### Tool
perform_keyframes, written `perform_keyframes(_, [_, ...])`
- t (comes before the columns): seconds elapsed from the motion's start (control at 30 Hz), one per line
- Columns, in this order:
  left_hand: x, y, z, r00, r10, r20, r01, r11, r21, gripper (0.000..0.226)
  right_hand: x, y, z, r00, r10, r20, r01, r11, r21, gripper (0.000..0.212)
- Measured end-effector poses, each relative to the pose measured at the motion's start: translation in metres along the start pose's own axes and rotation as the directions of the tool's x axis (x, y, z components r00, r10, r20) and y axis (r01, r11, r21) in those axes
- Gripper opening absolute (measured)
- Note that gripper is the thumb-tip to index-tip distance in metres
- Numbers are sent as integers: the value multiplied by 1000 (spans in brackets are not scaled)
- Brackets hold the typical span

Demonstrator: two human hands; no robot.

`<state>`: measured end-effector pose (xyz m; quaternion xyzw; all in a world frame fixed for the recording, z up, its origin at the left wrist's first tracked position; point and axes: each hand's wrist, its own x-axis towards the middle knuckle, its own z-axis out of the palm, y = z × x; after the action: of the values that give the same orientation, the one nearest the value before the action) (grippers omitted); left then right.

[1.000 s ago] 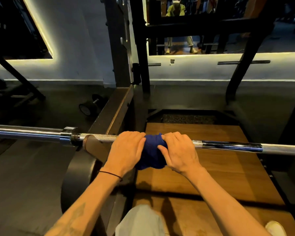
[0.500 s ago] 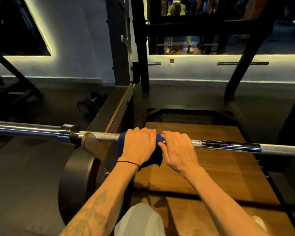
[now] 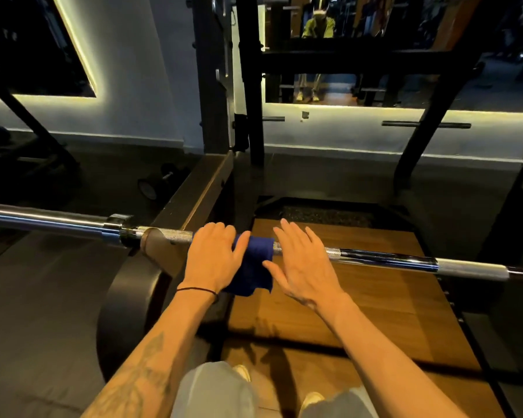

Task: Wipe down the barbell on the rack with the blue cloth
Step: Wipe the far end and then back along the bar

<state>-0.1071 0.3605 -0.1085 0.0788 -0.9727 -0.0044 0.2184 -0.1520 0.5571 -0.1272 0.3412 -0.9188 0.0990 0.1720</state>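
While left hand [image 3: 213, 256] clamps blue cloth [image 3: 252, 267], bare barbell [image 3: 384, 258] stretches rightward.

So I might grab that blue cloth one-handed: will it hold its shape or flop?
Probably flop: the blue cloth drapes over the barbell and hangs in loose folds. Likely light. It may slide on the smooth bar unless gripped; the left hand is on it, the right hand open.

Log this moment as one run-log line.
stage: wiping | left hand: grips blue cloth on barbell | right hand: open, fingers straight, over bar
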Motion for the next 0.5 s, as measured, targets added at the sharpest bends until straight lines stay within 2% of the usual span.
perform_keyframes(0.17, [-3,-22,-2,1000,-25,8,25,999,-32,46,2,-1,2,1000,7,30,-5,998,-67,76])
perform_keyframes(0.27, [3,-22,-1,999,15,45,-16,1000,24,47,4,-5,3,1000,22,20,-20,998,-66,76])
perform_keyframes(0.37, [4,-23,-6,997,-6,75,2,998,62,53,5,-6,3,1000,22,6,-22,998,-64,77])
perform_keyframes(0.47, [5,-16,-17,987,7,163,-39,980,195,41,5,-8,5,1000,25,-8,-26,997,-73,72])
perform_keyframes(0.5, [7,-14,-19,985,2,174,-34,982,184,38,6,-8,6,999,28,-25,-30,997,-70,68])
